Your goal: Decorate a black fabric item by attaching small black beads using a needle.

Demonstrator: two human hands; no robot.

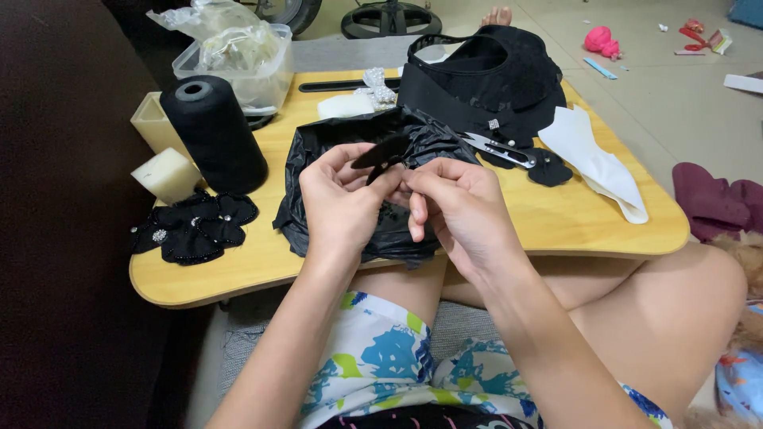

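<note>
Hands together over the near edge of the wooden lap table [556,226]. My left hand [342,202] pinches a small black petal-shaped fabric piece [380,151], fingers curled narrow around it; my right hand [457,206] meets it, fingertips closed on something too small for me to tell. Both sit above a crumpled black plastic bag [318,159], which hides the table under them; contents not visible.

Left of the bag: a cluster of black fabric flowers [195,226] with rhinestone centres, I cannot count them surely. Behind those, one black thread cone [214,131] and two cream foam blocks [167,173].

Right: one thread snips [499,148], one white fabric piece [596,163].

Farther back: one black lace garment [493,75], one silver bow [376,86], one clear plastic tub [270,75] holding crumpled clear plastic bags.
</note>
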